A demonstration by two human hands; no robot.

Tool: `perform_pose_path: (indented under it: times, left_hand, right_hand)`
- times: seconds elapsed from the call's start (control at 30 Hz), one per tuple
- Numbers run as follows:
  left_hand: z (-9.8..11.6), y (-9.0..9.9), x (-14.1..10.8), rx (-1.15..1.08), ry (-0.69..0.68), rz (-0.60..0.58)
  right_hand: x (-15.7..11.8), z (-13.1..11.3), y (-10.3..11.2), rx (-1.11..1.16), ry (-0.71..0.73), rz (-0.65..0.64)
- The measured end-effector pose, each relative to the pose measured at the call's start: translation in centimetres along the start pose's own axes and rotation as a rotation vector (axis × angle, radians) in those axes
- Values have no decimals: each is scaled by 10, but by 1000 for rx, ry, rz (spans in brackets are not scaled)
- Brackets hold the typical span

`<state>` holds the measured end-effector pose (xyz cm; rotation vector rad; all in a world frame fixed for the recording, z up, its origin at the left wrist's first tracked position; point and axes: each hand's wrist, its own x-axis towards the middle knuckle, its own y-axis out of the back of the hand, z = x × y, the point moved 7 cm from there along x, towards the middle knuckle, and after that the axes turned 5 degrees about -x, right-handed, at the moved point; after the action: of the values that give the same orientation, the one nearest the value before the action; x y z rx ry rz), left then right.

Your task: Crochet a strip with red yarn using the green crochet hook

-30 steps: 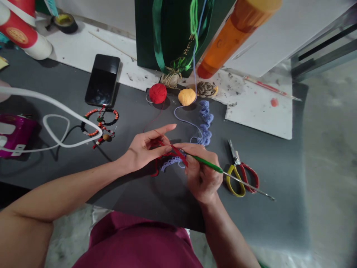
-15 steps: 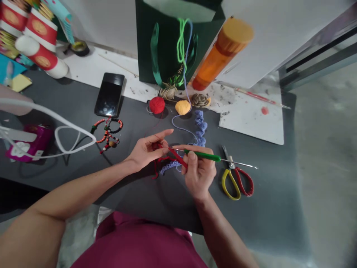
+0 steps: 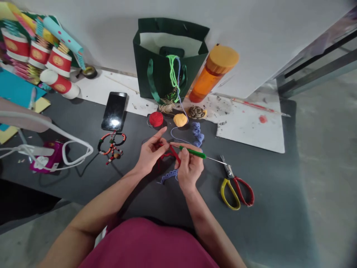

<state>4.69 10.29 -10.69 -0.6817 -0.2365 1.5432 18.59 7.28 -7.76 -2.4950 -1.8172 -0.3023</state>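
A: In the head view, what is the left hand (image 3: 150, 155) doing?

B: Its thumb is pressing toward the curled fingers, pinching the red crochet work (image 3: 174, 153), while the index finger is pointing out, away from the others.

A: And the right hand (image 3: 191, 170)?

B: Its thumb and fingers are pinching the green-handled hook (image 3: 193, 152). One thin metal end is reaching toward the left fingertips; whether it is sitting inside a loop, I cannot tell.

A: Where is the red work, exactly?

B: It is stretching between the two hands, with a strip running to the right fingers. A purple crochet strip (image 3: 170, 174) is lying just nearer the person, beside the right hand.

A: What is sitting around them?

B: The red yarn ball (image 3: 156, 119) and yellow yarn ball (image 3: 180, 120) are resting beyond the hands, with a curly purple piece (image 3: 198, 134) lying near the yellow one. Scissors (image 3: 237, 190) are lying to the right; a phone (image 3: 114, 111) and beaded bracelets (image 3: 112, 146) are lying to the left. Behind, a green bag (image 3: 160, 74) and an orange bottle (image 3: 205, 82) are standing.
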Motion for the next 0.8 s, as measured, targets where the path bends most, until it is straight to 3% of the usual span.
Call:
perform_pose_path:
  times: [0.33, 0.53, 0.8]
  left_hand:
    - [-2, 13, 1, -18, 36, 43]
    - [0, 14, -6, 26, 53, 60]
    - [12, 3, -24, 199, -56, 56]
  right_hand:
    - [2, 7, 0, -84, 63, -88]
    - [-2, -4, -1, -41, 229, -76]
    - [-8, -32, 1, -274, 469, -136]
